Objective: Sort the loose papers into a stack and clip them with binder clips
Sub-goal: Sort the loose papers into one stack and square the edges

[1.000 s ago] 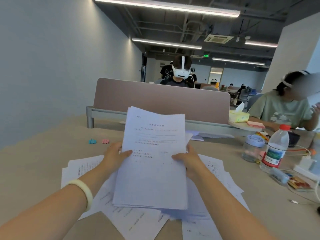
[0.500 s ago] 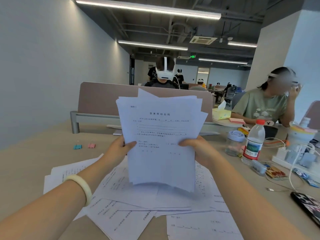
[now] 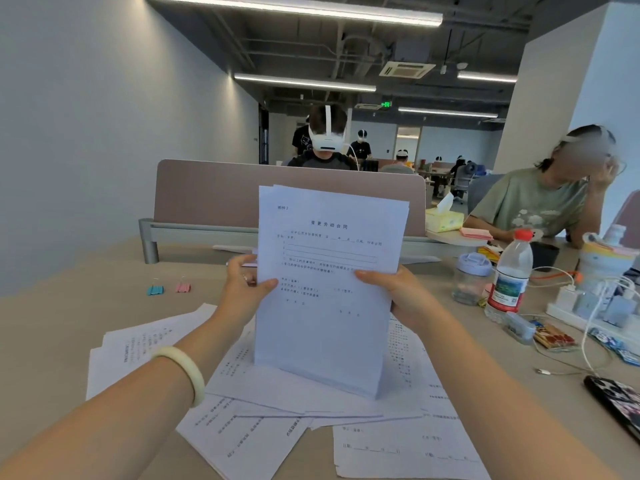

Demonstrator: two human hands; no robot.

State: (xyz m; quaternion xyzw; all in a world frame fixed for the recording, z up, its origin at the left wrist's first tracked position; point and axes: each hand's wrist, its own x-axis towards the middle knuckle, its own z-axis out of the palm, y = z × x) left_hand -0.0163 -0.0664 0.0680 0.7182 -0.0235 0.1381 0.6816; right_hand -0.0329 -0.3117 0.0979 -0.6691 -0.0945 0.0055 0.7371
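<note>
I hold a stack of white printed papers (image 3: 325, 306) upright in front of me, its bottom edge resting on loose sheets (image 3: 263, 431) spread over the desk. My left hand (image 3: 244, 289) grips the stack's left edge and my right hand (image 3: 391, 292) grips its right edge, thumbs on the front page. The sheets' top edges are nearly aligned. Far left on the desk lie a blue binder clip (image 3: 155, 289) and a pink binder clip (image 3: 182, 287), side by side and away from both hands.
A water bottle (image 3: 509, 275) and a lidded jar (image 3: 471, 277) stand to the right, with a power strip and cables (image 3: 588, 306) and a phone (image 3: 616, 403) beyond. A desk divider (image 3: 214, 199) runs across the back. People sit behind it and at the right.
The fanned, tilted stack has been squared up and stood upright with its bottom edge on the loose sheets. Both hands kept their hold on the sides.
</note>
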